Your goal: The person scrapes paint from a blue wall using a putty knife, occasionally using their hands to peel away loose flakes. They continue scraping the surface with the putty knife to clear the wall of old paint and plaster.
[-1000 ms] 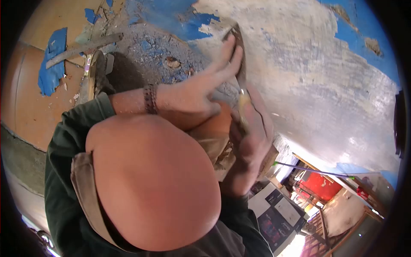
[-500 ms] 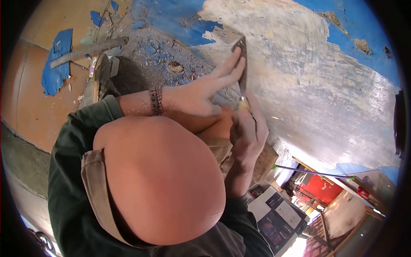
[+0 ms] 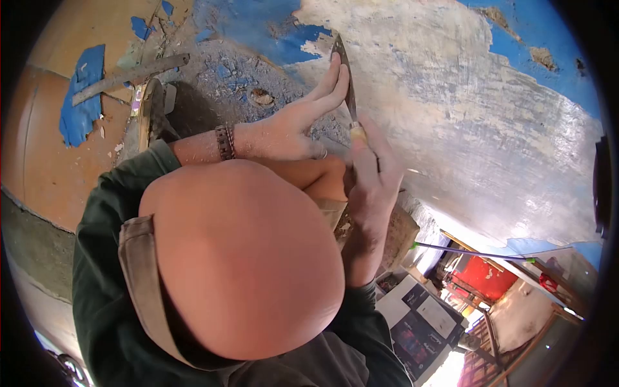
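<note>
A scraper [image 3: 349, 87] with a pale handle and a dark, pointed blade lies against the wall [image 3: 445, 109], whose blue paint is partly gone. My right hand [image 3: 374, 161] is wrapped round its handle. The fingertips of my left hand [image 3: 290, 126] press on the blade near its tip, with the fingers stretched out and the thumb apart. The blade tip is beside the ragged edge of the blue paint [image 3: 303, 42]. A dark bracelet [image 3: 225, 142] circles my left wrist.
Paint chips and dust [image 3: 238, 80] cover the floor at the wall's foot. A flat grey strip [image 3: 129, 79] crosses a blue paint flake [image 3: 82, 97] on the left tiles. My bare knee [image 3: 245, 258] fills the lower middle. A printed box [image 3: 419, 322] stands lower right.
Both hands and the scraper have moved up and slightly left along the wall. The blade now looks narrower and its tip is nearer the blue paint edge.
</note>
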`<action>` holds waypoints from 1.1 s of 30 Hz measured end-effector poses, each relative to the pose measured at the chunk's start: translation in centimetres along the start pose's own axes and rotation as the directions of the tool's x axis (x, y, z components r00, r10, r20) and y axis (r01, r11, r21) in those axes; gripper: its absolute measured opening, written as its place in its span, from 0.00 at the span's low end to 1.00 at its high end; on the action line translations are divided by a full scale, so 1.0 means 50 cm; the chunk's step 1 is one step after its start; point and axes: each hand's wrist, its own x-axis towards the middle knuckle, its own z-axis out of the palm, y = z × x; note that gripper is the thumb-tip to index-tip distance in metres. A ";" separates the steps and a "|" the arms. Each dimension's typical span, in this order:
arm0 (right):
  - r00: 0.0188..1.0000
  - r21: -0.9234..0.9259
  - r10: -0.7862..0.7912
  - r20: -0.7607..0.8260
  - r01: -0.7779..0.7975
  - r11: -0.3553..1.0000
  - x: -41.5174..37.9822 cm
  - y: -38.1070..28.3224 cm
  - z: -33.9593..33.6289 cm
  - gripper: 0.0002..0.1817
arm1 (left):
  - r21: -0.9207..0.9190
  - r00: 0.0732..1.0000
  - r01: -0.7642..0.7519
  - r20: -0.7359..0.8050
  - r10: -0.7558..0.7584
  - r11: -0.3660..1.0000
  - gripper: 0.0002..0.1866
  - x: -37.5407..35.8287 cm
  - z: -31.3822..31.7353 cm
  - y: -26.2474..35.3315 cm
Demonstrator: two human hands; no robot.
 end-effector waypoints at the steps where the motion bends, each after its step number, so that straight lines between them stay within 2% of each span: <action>1: 1.000 -0.006 0.001 0.005 -0.001 1.000 -0.012 -0.008 -0.005 0.20 | -0.007 1.000 -0.002 0.014 0.002 1.000 0.58 -0.004 -0.001 -0.003; 2: 0.995 0.033 0.100 -0.025 -0.099 0.995 -0.025 -0.019 -0.012 0.20 | -0.011 1.000 -0.001 0.007 0.001 1.000 0.58 -0.001 0.006 0.006; 4: 0.966 0.166 0.259 -0.017 -0.252 0.953 -0.025 -0.014 -0.033 0.21 | -0.077 0.992 0.034 0.122 -0.025 0.996 0.59 0.017 0.009 0.024; 5: 0.965 0.161 0.261 -0.012 -0.256 0.953 -0.015 -0.009 -0.028 0.21 | -0.079 0.993 0.038 0.117 -0.029 0.996 0.59 0.018 0.005 0.021; 6: 0.998 -0.079 -0.049 -0.035 0.046 0.996 -0.011 -0.001 -0.020 0.21 | -0.049 0.998 0.028 0.062 -0.025 0.998 0.59 0.014 0.007 0.019; 7: 0.937 -0.306 -0.349 0.018 0.338 0.890 -0.010 0.005 -0.010 0.21 | -0.015 1.000 0.020 0.012 -0.020 1.000 0.59 0.008 0.009 0.016; 8: 0.997 -0.011 0.064 -0.043 -0.065 0.998 -0.007 -0.010 0.005 0.21 | 0.002 0.999 0.043 0.030 -0.043 0.999 0.59 -0.002 0.000 0.010; 12: 0.998 -0.032 0.016 -0.065 -0.019 0.999 -0.012 -0.011 0.000 0.20 | 0.039 0.997 -0.006 0.077 0.003 0.999 0.60 0.011 -0.002 0.011; 15: 0.997 -0.005 -0.028 -0.069 0.028 1.000 -0.005 0.004 -0.007 0.21 | -0.072 0.985 0.087 0.153 -0.075 0.994 0.60 0.009 0.012 0.016; 16: 0.997 -0.094 -0.068 -0.029 0.065 0.993 0.004 0.010 0.002 0.21 | -0.035 0.996 0.067 0.064 -0.065 0.997 0.59 -0.003 0.011 0.000; 17: 0.997 -0.090 -0.070 -0.029 0.067 0.994 0.002 0.005 0.009 0.21 | 0.016 0.998 0.046 -0.030 -0.046 0.999 0.59 -0.006 0.002 -0.005; 20: 1.000 -0.059 0.016 0.005 -0.015 0.998 0.001 -0.009 0.012 0.20 | 0.002 1.000 0.015 0.011 -0.015 1.000 0.60 -0.005 -0.001 -0.008; 22: 0.996 0.015 -0.091 -0.025 0.091 0.996 -0.006 0.003 -0.023 0.20 | 0.008 0.998 -0.027 0.051 0.027 1.000 0.60 0.006 -0.002 -0.008; 23: 0.996 0.014 -0.090 -0.023 0.091 0.996 0.001 -0.005 -0.016 0.20 | 0.004 0.998 -0.039 0.043 0.039 0.999 0.60 0.011 -0.001 -0.006; 25: 1.000 -0.132 0.010 0.001 -0.010 0.991 0.007 -0.046 0.012 0.21 | -0.022 0.998 -0.048 0.041 0.048 0.999 0.60 0.002 0.008 -0.003; 26: 1.000 -0.223 -0.024 0.013 0.026 0.974 0.013 -0.069 0.042 0.21 | -0.060 1.000 0.012 -0.020 -0.013 0.998 0.59 -0.008 -0.003 -0.005; 27: 0.999 -0.221 -0.034 0.013 0.036 0.975 0.012 -0.067 0.050 0.21 | -0.096 0.994 0.067 -0.083 -0.075 0.993 0.58 -0.012 -0.014 -0.008; 29: 0.999 -0.151 -0.051 -0.002 0.050 0.987 0.006 -0.055 0.056 0.22 | -0.132 0.990 0.090 -0.096 -0.104 0.987 0.58 -0.015 -0.006 -0.003; 30: 0.996 -0.223 -0.084 -0.015 0.079 0.972 0.003 -0.055 0.033 0.22 | -0.094 0.998 0.046 -0.042 -0.051 0.994 0.58 -0.012 0.000 0.000; 31: 0.996 -0.220 -0.093 -0.008 0.089 0.971 0.004 -0.057 0.022 0.22 | -0.043 1.000 -0.009 0.011 0.010 0.999 0.59 -0.002 -0.003 0.001; 33: 1.000 -0.157 0.015 -0.027 -0.019 0.987 -0.007 -0.083 0.007 0.23 | -0.122 0.997 0.054 0.068 -0.046 0.991 0.60 0.003 -0.002 0.015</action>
